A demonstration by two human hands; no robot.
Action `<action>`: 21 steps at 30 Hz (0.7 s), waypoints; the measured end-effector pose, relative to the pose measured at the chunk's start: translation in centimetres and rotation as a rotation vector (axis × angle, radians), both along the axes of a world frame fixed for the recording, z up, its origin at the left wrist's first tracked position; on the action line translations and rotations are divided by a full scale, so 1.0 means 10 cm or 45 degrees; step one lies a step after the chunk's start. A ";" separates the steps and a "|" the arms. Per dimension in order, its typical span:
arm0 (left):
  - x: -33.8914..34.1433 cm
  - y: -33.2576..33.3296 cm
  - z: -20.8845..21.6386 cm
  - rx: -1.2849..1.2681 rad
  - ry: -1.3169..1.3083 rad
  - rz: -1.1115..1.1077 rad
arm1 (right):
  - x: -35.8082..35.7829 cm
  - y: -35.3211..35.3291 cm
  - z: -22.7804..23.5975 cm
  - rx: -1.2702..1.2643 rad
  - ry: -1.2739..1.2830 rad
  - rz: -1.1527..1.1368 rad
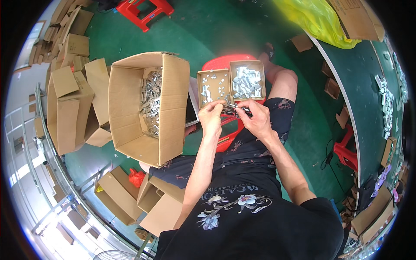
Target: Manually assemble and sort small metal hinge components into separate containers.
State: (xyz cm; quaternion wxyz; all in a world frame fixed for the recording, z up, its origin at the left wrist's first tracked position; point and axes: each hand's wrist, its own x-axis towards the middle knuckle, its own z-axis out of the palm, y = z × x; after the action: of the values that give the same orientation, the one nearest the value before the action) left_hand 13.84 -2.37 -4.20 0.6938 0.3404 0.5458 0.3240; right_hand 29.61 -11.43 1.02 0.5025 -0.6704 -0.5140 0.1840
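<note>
My left hand pinches a small silver metal part, which looks like a piece of hinge hardware. My right hand meets it from the other side, its fingers closed on a small metal piece at the same spot; the fingers partly hide both. Just beyond my hands, two shallow cardboard trays rest on a red plastic stool. The left tray has small metal bits scattered in it. The right tray is heaped with larger silver metal pieces.
A large open carton stands at my left with many metal parts inside. More cartons are piled farther left. At the right runs a green-topped table with metal parts on it. A second red stool is far off.
</note>
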 end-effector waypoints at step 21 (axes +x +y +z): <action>-1.13 0.19 -0.97 -0.415 -0.193 0.550 | 0.13 0.04 -0.24 -0.149 1.185 -0.265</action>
State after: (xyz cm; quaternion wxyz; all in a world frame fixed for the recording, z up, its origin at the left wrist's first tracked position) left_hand 2.55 -0.48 -13.87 0.6931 0.0749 0.5970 0.3969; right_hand 30.93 -11.01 -1.38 0.6564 -0.5919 -0.1532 0.4420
